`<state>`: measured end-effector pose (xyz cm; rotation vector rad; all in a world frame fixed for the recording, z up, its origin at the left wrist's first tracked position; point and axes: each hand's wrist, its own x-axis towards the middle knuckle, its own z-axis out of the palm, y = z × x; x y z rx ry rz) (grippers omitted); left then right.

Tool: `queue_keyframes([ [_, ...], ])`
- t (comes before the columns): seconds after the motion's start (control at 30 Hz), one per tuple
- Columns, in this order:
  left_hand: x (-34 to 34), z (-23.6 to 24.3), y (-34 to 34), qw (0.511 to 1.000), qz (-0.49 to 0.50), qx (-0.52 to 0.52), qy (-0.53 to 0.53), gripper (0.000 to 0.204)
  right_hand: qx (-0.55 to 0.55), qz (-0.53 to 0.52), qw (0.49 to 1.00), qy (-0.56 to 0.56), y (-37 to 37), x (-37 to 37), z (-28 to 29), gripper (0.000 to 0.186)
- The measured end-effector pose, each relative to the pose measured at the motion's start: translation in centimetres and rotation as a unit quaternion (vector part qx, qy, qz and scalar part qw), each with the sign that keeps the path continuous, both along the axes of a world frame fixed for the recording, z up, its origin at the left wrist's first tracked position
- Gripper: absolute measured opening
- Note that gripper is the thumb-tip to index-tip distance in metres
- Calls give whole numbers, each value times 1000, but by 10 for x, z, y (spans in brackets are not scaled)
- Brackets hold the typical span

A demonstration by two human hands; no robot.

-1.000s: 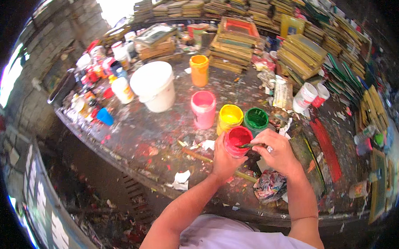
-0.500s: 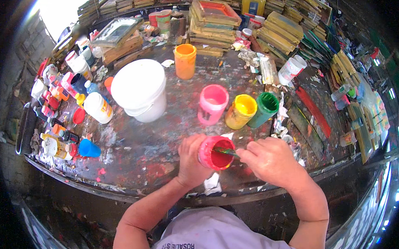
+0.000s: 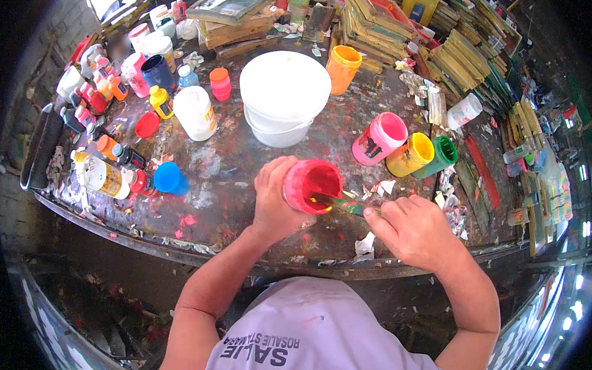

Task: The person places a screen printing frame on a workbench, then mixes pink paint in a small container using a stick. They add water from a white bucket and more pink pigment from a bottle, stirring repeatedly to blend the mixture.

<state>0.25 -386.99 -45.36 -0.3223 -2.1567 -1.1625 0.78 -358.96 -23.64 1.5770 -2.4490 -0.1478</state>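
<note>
Your left hand [image 3: 273, 195] is wrapped round the side of the red jar [image 3: 300, 190], fingers gripping its wall, likely to brace it against the push of the stick. The jar is over the near part of the table [image 3: 226, 213], in front of your body, tilted with its mouth toward your right hand [image 3: 414, 233]; that lean probably gives the stick an easier way in. Whether its base touches the tabletop, I cannot tell. Your right thumb and fingers close on the outer end of the green-stained stick [image 3: 346, 205], the other end inside the jar. The pink jar [image 3: 373, 144], yellow jar [image 3: 404, 159] and green jar [image 3: 438, 162] stand open and grouped beyond your right hand, seemingly for reach, while the white bucket [image 3: 283, 94] stands beyond your left, clear of both arms
</note>
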Motion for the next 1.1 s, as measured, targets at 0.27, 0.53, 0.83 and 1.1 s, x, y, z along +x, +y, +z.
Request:
queue_keyframes([
  [0.27, -8, -13, -31, 999, 38, -11, -2, 105, -30, -86, 995, -52, 11, 21, 35, 20],
  [0.53, -17, -28, -34, 999, 38, 13, -1, 101, -54, -97, 993, -44, 22, 27, 67, 23],
  [0.83, -19, -35, -35, 999, 38, 13, -5, 102, -280, -328, 808, -401, 17, 3, 9, 28],
  [1.1, -22, -45, -36, 999, 21, 29, -3, 111, -457, -331, 502, -655, -10, -17, -78, 58],
])
